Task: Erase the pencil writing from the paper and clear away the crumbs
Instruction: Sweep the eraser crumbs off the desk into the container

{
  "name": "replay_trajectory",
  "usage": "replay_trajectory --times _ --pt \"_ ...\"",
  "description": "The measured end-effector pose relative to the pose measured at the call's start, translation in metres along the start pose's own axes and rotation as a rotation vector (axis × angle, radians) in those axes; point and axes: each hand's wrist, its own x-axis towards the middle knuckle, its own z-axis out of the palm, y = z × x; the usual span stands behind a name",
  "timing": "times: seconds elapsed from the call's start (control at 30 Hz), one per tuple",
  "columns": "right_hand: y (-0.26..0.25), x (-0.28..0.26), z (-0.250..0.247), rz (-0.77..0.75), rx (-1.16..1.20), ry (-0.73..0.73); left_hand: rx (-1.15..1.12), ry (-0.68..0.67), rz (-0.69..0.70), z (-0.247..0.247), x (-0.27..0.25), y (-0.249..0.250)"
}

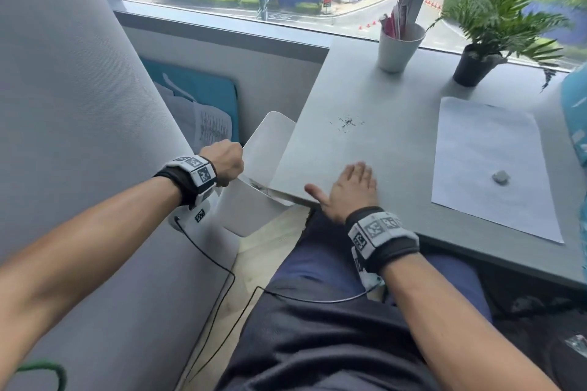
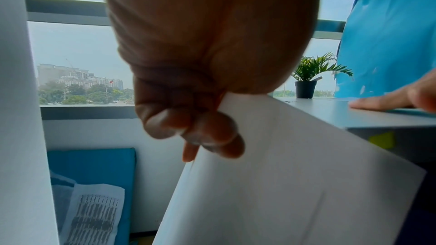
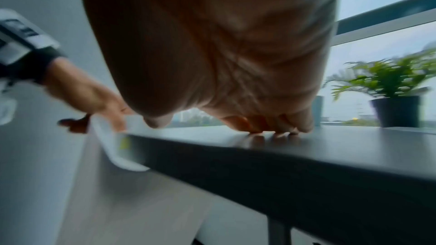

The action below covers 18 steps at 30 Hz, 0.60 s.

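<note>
Sweeping the eraser crumbs (image 1: 347, 121) across the tabletop (image 1: 397, 98) with the flat, open-fingered right hand (image 1: 347, 192) toward the catch sheet (image 1: 254, 174) pinched in the left hand (image 1: 224, 162) (tucked under the edge), keeping it steady, erased paper (image 1: 489, 165) apart.

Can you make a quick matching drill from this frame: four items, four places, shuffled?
Items:
1. eraser
2. crumbs
3. left hand
4. right hand

Places:
A. flat on the table near its front edge
B. lying on the paper on the table
C. gripping a loose sheet held off the table's left edge
D. scattered on bare tabletop, mid-table

Pairs: 1-B, 2-D, 3-C, 4-A
</note>
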Motion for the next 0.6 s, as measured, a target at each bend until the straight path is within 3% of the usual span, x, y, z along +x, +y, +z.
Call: replay_trajectory --times 0.07,0.2,0.27,0.4,0.5,0.6 --pt "-0.029 -0.004 0.013 -0.059 -0.001 -0.048 -0.022 0.013 -0.011 0.001 -0.002 -0.001" --pt "-0.112 -0.012 0.028 -0.513 -0.012 -0.130 0.004 0.031 -0.023 -0.002 -0.005 -0.006" --pt "-0.122 -0.008 0.018 -0.587 -0.026 -0.156 0.004 0.013 -0.030 -0.001 -0.005 -0.010" --pt "-0.077 0.015 -0.014 -0.462 0.091 -0.054 -0.029 -0.038 -0.044 0.004 0.000 -0.017" --pt "-0.017 0.041 -0.042 -0.165 0.120 0.014 -0.046 -0.037 -0.036 0.001 0.013 -0.014" --pt "0.028 0.063 -0.055 0.160 0.060 -0.077 0.014 -0.004 -0.007 -0.003 0.029 -0.009"
